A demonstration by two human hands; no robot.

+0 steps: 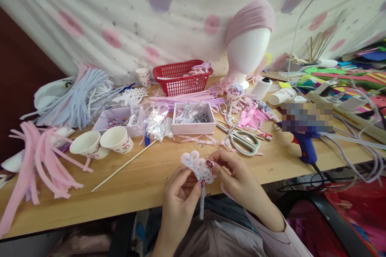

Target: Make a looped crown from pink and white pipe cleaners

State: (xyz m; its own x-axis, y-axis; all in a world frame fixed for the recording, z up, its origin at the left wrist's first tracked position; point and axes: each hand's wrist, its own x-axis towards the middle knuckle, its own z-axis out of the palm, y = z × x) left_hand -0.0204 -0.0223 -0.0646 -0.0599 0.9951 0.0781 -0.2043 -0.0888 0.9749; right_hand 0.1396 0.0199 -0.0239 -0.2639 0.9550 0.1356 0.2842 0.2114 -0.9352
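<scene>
Near the table's front edge I hold a small chenille-stem craft piece with white and pale pink loops. A grey fuzzy stem hangs down below it. My left hand is closed on the piece from the left, thumb at the base of the loops. Thumb and fingers of my right hand pinch its right side. Some of the fingers behind the piece are hidden. Just beyond lie green-handled scissors and a pink measuring tape.
A blue glue gun stands right, among cables. Paper cups, a wooden stick and pink chenille stems lie left. Behind are a white box of beads, a red basket and a foam head.
</scene>
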